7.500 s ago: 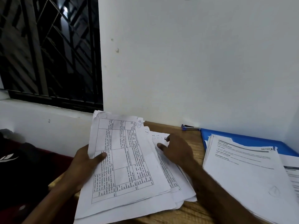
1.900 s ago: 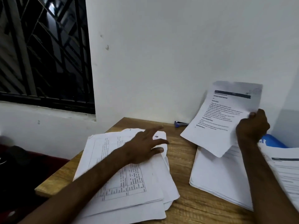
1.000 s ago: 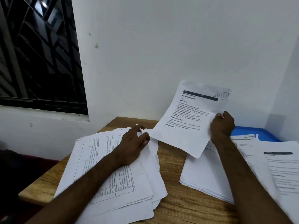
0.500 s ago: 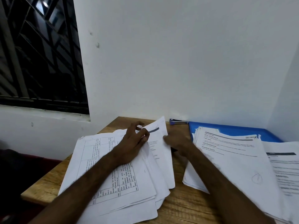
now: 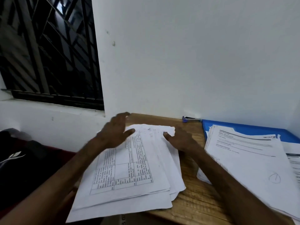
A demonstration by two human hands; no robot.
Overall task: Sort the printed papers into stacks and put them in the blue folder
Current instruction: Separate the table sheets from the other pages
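Observation:
A loose pile of printed papers (image 5: 129,172) with a table on its top sheet lies on the left of the wooden desk (image 5: 196,203). My left hand (image 5: 113,132) hovers blurred over the pile's far left corner, fingers spread. My right hand (image 5: 180,138) rests on the pile's right edge, thumb touching the top sheets. A second stack of text pages (image 5: 246,159) lies to the right on the blue folder (image 5: 243,127), whose far edge shows at the wall.
A small blue stapler (image 5: 190,119) sits against the white wall behind the desk. A barred window (image 5: 48,51) is at upper left. Dark cloth (image 5: 24,163) lies left of the desk. More sheets (image 5: 293,159) overlap at the far right.
The text page my right hand held up has gone into the left pile. My left hand lifted off the pile and moved left; my right hand now rests on the pile's right edge.

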